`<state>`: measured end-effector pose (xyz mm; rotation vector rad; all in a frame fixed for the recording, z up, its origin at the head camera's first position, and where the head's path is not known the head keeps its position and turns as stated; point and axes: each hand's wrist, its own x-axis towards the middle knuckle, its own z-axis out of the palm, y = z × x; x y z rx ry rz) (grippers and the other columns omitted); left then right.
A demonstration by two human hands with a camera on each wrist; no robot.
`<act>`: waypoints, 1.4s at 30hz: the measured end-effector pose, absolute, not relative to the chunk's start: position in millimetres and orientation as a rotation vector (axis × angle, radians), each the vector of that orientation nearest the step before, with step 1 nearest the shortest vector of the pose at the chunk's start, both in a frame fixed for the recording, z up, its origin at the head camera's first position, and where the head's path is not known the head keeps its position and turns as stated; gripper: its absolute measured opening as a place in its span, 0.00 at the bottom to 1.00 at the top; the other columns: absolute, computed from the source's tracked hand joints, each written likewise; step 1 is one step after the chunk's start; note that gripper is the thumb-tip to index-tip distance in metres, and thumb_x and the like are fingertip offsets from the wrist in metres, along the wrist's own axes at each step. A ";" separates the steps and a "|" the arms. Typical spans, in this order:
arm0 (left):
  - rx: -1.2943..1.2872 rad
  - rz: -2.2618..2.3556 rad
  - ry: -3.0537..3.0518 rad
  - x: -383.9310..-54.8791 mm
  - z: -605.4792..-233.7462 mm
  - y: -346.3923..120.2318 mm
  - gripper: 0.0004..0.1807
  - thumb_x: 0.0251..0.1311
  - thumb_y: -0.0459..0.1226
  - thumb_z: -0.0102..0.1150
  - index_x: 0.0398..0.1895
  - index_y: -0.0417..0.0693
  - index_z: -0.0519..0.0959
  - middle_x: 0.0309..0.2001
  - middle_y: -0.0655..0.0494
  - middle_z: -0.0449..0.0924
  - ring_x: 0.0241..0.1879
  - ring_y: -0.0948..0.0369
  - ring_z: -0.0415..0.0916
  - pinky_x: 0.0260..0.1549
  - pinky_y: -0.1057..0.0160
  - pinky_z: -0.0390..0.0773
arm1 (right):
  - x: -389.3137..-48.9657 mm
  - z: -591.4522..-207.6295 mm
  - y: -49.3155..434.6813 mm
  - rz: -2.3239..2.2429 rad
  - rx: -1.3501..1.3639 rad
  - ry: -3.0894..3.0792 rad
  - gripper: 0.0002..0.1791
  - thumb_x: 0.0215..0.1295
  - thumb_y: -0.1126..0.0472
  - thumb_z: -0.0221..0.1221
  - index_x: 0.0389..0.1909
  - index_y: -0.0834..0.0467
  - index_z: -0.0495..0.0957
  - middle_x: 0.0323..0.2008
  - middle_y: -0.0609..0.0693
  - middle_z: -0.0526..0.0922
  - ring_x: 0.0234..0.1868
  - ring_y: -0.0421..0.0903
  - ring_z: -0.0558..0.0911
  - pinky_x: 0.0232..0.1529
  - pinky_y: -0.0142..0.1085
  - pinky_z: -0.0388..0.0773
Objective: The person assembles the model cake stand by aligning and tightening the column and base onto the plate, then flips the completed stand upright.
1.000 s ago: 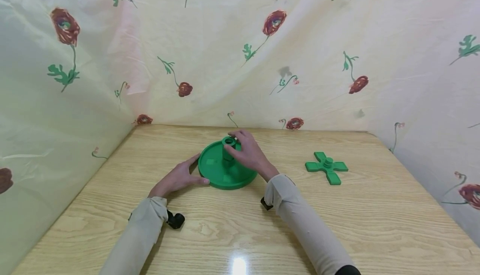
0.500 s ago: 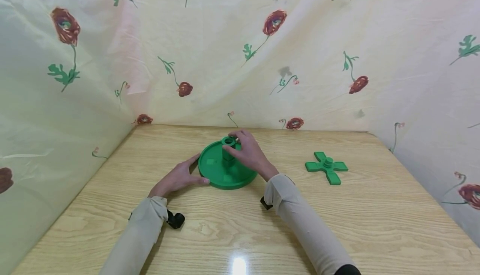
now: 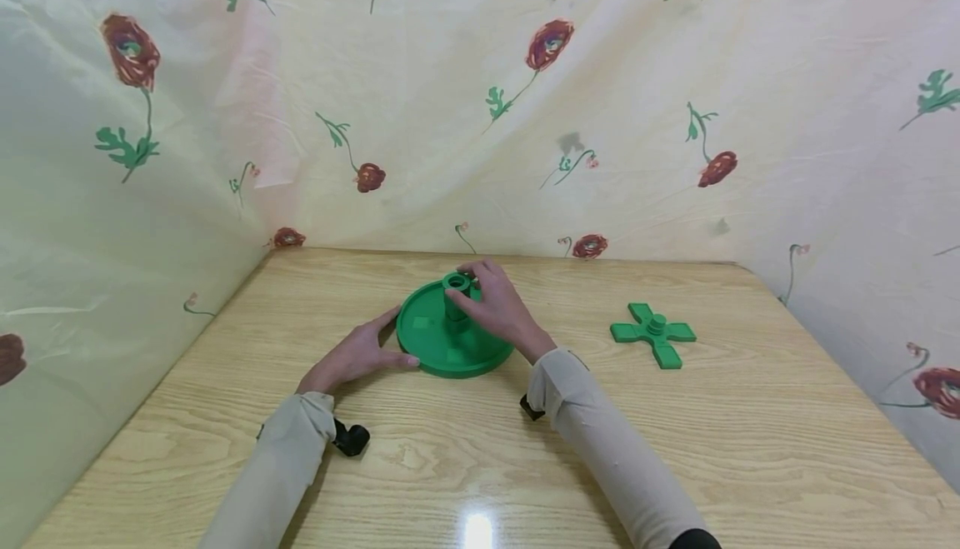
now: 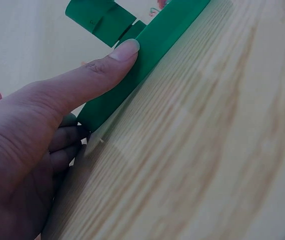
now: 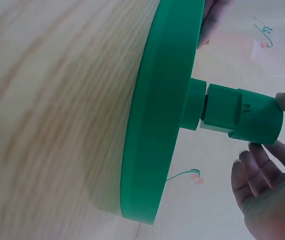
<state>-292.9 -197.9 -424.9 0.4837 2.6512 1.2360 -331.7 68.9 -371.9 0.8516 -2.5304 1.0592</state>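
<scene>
A green round tray-like base with a raised rim lies on the wooden table. My left hand holds its left side, with the thumb on the near rim and the fingers round the far left edge. Over the middle of the base, a green hollow cylinder marked 34 stands upright. My right hand pinches the top of it between thumb and fingers. In the right wrist view the cylinder sits at the end of the base's short central stub, slightly tilted, with a narrow dark gap between them.
To the right on the table lies a green cross-shaped piece with a round knob at its centre. A flowered cloth hangs behind the table and along both sides.
</scene>
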 end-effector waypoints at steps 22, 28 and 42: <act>0.483 1.262 2.636 -292.1 -425.3 -197.1 0.62 0.57 0.57 0.75 0.85 0.45 0.48 0.81 0.42 0.49 0.80 0.44 0.44 0.74 0.38 0.50 | -330.6 -372.1 69.7 1.067 0.860 -2.507 0.25 0.74 0.55 0.63 0.64 0.66 0.76 0.57 0.60 0.76 0.54 0.55 0.77 0.56 0.49 0.77; 0.473 1.260 2.638 -292.0 -424.7 -197.2 0.62 0.57 0.57 0.75 0.85 0.45 0.48 0.81 0.42 0.49 0.80 0.44 0.44 0.74 0.39 0.50 | -332.0 -372.6 69.3 1.057 0.883 -2.503 0.23 0.74 0.59 0.62 0.64 0.66 0.77 0.55 0.60 0.77 0.54 0.55 0.75 0.56 0.49 0.76; 0.464 1.252 2.640 -292.4 -424.3 -196.9 0.61 0.58 0.57 0.74 0.84 0.44 0.47 0.81 0.40 0.48 0.80 0.43 0.44 0.74 0.38 0.50 | -331.6 -372.8 70.2 1.084 0.862 -2.516 0.25 0.75 0.56 0.62 0.65 0.66 0.75 0.56 0.61 0.76 0.56 0.58 0.74 0.57 0.53 0.75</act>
